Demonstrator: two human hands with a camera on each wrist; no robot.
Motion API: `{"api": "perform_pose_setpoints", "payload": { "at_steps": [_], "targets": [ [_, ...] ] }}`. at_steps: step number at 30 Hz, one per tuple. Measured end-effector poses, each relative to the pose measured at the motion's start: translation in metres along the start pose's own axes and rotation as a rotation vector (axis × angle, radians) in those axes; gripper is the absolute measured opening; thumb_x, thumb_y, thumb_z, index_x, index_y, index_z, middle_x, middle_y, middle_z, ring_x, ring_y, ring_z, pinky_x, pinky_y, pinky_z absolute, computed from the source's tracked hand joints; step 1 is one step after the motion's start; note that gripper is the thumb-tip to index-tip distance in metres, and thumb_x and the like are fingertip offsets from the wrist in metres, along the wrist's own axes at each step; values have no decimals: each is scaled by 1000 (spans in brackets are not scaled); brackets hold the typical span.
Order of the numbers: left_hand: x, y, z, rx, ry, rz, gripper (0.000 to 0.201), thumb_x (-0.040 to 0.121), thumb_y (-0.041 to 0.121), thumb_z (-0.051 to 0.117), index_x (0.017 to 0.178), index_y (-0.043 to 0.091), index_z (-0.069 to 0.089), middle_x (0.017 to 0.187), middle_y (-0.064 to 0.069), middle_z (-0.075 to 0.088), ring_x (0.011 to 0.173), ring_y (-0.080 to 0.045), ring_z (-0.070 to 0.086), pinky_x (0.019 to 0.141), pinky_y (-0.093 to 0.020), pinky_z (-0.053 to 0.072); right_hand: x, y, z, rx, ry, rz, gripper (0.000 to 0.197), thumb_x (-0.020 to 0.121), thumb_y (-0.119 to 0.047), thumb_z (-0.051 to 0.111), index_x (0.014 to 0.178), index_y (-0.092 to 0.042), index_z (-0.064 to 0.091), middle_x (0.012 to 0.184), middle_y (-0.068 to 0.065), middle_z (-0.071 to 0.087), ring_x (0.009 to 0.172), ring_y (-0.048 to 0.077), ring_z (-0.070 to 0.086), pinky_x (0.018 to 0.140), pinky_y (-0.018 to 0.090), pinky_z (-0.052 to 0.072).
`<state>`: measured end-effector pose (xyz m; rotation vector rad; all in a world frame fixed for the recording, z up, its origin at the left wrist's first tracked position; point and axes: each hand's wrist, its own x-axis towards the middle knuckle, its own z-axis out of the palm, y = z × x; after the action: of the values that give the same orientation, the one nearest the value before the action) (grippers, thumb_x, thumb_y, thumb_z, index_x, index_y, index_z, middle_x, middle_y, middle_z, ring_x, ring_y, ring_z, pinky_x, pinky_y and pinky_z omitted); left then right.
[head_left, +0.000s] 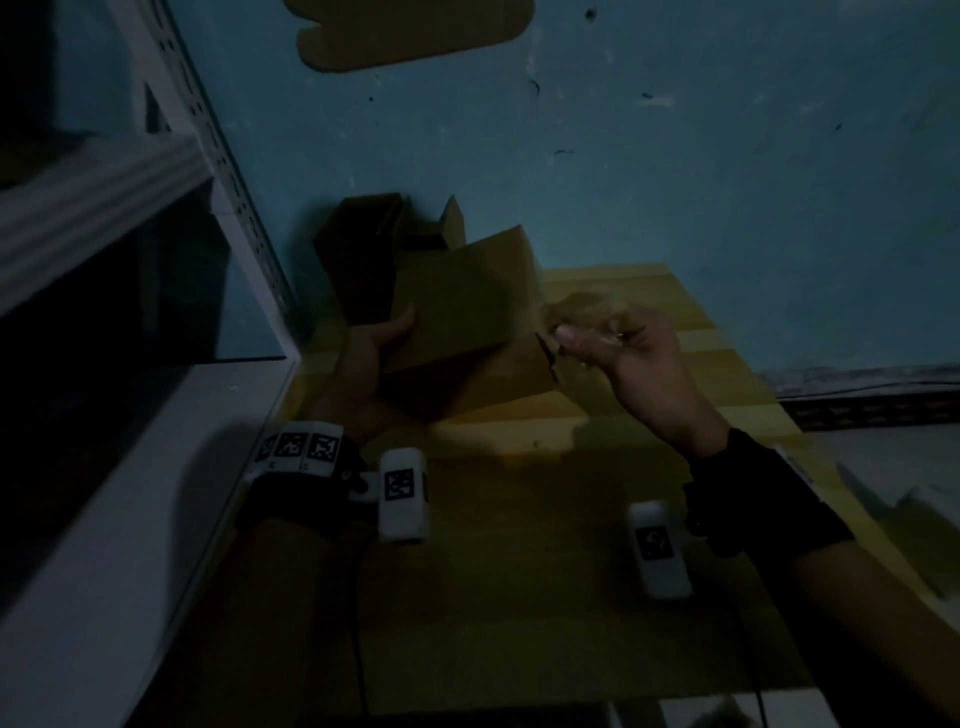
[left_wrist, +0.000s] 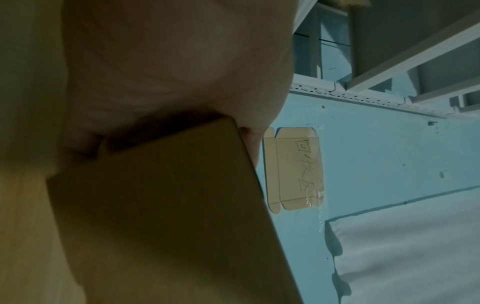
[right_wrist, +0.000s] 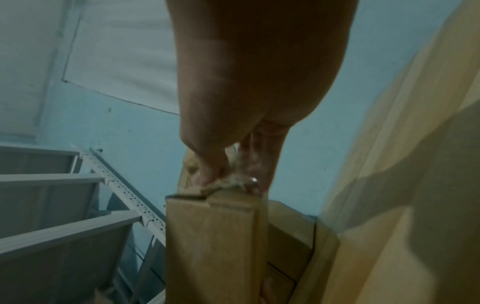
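Observation:
A plain brown cardboard box (head_left: 462, 312) is held tilted above a wooden table (head_left: 701, 374). My left hand (head_left: 384, 343) grips its left side, thumb on the front face and the fingers hidden behind it. In the left wrist view the box (left_wrist: 161, 205) fills the frame below my palm (left_wrist: 168, 61). My right hand (head_left: 563, 338) pinches a crumpled strip of clear tape (head_left: 576, 312) at the box's right edge. In the right wrist view the fingertips (right_wrist: 207, 176) hold that tape (right_wrist: 231, 182) at the box's (right_wrist: 210, 246) top corner.
An open, darker cardboard box (head_left: 363, 254) stands behind against the blue wall. A white metal shelf rack (head_left: 156, 415) runs along the left. A flattened carton (left_wrist: 296, 168) is taped to the wall. A white padded sheet (left_wrist: 415, 246) hangs on the wall nearby.

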<state>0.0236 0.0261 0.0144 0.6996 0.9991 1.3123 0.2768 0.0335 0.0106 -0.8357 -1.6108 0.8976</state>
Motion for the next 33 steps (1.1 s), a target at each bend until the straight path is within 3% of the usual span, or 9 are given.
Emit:
{"api": "perform_pose_setpoints", "payload": {
  "at_steps": [3,6,8,12,15,19,25,28,33],
  "targets": [
    [0,-2,2,-19,-10,-12,35,97,29,58,126,10,63,118,-15,71,107,-37,68,93,-50,54,0,-2,0,56,14,14,22,94,-2,63,114,8,65,99,-24,74,97,-3,69,80,14,53],
    [-1,-1,2,-16,-14,-15,36,98,28,57,129,11,61,120,-15,70,103,-34,71,88,-47,56,3,-1,0,46,-22,40,22,97,-5,60,108,11,69,121,-1,72,123,8,62,105,29,50],
    [-2,0,1,-20,-41,-16,38,100,28,54,133,11,58,121,-14,70,100,-32,72,84,-45,57,2,-2,0,55,-19,21,21,97,-2,59,98,16,69,116,17,72,125,12,61,112,34,44],
    [-5,3,-3,-30,-63,1,50,94,29,56,140,10,53,130,-17,65,110,-35,68,87,-46,57,3,-5,-1,133,7,16,19,99,-1,57,89,-3,73,94,12,76,106,31,71,93,42,58],
    [-6,3,-5,-24,-71,-3,55,91,32,57,141,9,53,136,-17,62,117,-37,64,91,-47,56,4,-6,-3,247,78,64,18,100,-1,55,92,0,71,88,12,77,87,29,75,79,38,62],
    [-8,4,-6,-29,-100,-34,41,99,29,50,134,9,57,123,-15,70,102,-33,72,77,-43,62,6,-5,-3,331,122,132,19,101,-1,51,100,14,64,92,21,75,87,35,75,73,39,62],
    [-9,7,-5,-6,-126,-58,39,103,27,41,106,9,75,100,-10,77,86,-26,76,67,-36,62,7,-13,-2,445,146,160,28,102,-1,46,83,6,64,83,22,75,75,29,76,64,31,61],
    [-10,5,1,61,-188,-43,52,106,21,37,84,13,82,86,-5,78,75,-19,76,61,-30,61,7,-12,-3,486,167,183,24,103,-4,45,86,5,60,79,17,75,72,25,75,63,26,59],
    [-11,7,2,63,-167,-47,45,105,23,37,93,7,78,86,-4,78,76,-17,76,62,-28,61,9,-6,-11,269,204,55,18,100,-10,57,98,4,69,96,16,73,94,29,70,89,41,58]
  ]
}}
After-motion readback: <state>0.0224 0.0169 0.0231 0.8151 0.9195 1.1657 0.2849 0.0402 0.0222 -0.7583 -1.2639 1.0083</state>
